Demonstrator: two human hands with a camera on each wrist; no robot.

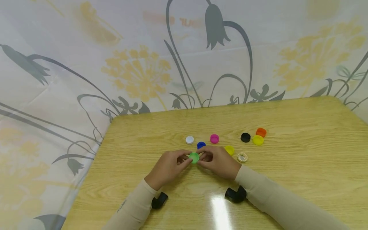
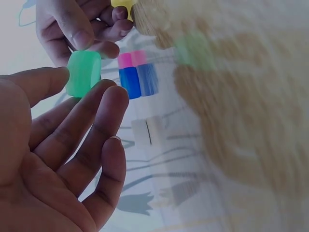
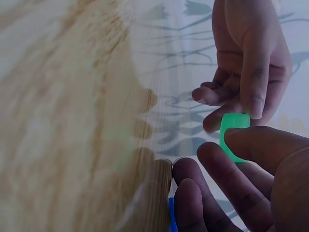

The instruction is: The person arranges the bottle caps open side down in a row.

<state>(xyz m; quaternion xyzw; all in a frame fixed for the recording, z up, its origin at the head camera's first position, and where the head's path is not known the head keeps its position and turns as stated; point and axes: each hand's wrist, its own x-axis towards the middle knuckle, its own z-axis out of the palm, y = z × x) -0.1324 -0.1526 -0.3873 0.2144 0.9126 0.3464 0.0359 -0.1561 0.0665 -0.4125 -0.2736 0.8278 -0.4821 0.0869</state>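
Note:
A green bottle cap (image 1: 194, 157) is held up over the wooden table (image 1: 129, 150), its hollow side facing the head camera. My left hand (image 1: 166, 167) pinches its left edge between thumb and fingers. From the other side, my right hand (image 1: 221, 162) pinches the same cap with thumb and fingertips. In the left wrist view the green cap (image 2: 83, 74) sits between the two thumbs; its rim shows edge-on. The right wrist view has the cap (image 3: 234, 137) behind my right thumb. Just beyond the hands lies a blue cap (image 1: 201, 145), partly covered by right fingers.
A white cap (image 1: 189, 140) and a pink cap (image 1: 214, 138) lie behind the hands. Beside my right hand are a yellow cap (image 1: 229, 150) and a cream ring-like cap (image 1: 242, 157). Farther right sit black (image 1: 245, 137), orange (image 1: 261, 132) and another yellow cap (image 1: 258, 140). A patterned curtain (image 1: 187, 64) hangs behind.

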